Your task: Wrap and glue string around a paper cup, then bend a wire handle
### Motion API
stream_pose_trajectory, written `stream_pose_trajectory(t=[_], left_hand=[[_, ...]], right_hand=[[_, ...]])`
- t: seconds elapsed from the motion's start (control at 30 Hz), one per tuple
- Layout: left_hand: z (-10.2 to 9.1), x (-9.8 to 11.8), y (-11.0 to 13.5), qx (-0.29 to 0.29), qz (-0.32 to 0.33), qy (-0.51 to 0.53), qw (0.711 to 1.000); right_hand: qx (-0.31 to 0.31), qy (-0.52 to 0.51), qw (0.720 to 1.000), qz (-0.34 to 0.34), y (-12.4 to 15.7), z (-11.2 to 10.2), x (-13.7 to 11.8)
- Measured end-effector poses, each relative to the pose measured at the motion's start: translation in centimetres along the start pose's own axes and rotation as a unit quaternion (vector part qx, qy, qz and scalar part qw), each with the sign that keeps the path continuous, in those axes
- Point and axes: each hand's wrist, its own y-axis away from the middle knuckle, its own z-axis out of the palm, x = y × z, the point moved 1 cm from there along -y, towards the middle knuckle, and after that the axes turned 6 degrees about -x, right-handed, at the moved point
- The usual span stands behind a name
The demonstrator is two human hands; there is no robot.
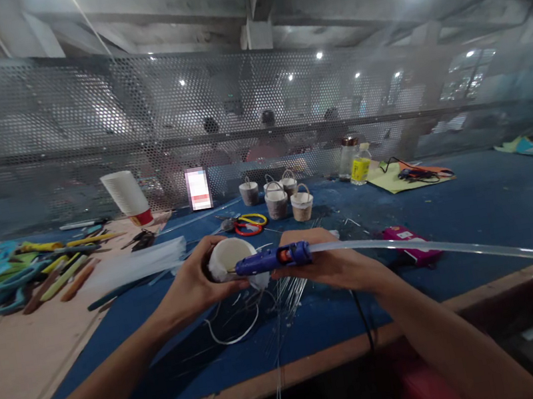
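My left hand [203, 275] is wrapped round a white paper cup [231, 253], its open mouth tipped toward me and whitish material around its outside. In my right hand [325, 268] is a blue glue gun [261, 263], its nozzle at the cup's rim. A long clear glue stick [405, 243] runs out of the gun's back to the right. Beneath the hands lie a bundle of thin wires [294, 295] and a loop of white cord [238, 340]. Just beyond are scissors [250, 223] with red and yellow handles.
Several small baskets with handles [277, 203] stand at the back. Stacked paper cups [125, 195], pens [73, 274] and teal scissors [17, 286] are left. A yellow-labelled bottle [360, 166], yellow paper [385, 182] and a magenta packet [411, 245] are right. A perforated metal screen [209, 94] stands behind.
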Motion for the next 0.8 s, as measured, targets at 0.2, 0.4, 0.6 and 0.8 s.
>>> stream_pose_trajectory(t=[0.2, 0.4, 0.6, 0.8], left_hand=[[-0.01, -0.17, 0.01, -0.006, 0.0, 0.004, 1.0], [0.13, 0.11, 0.02, -0.01, -0.005, 0.007, 1.0], [0.07, 0.06, 0.06, -0.005, -0.005, 0.002, 1.0], [0.08, -0.18, 0.06, -0.005, -0.002, 0.003, 1.0]], right_hand=[[-0.003, 0.004, 1.0, 0.008, 0.01, -0.13, -0.07], [-0.004, 0.005, 1.0, 0.015, 0.0, -0.26, -0.27], [-0.004, -0.024, 1.0, 0.02, -0.07, -0.36, -0.69], [-0.002, -0.006, 1.0, 0.024, -0.03, -0.35, -0.57]])
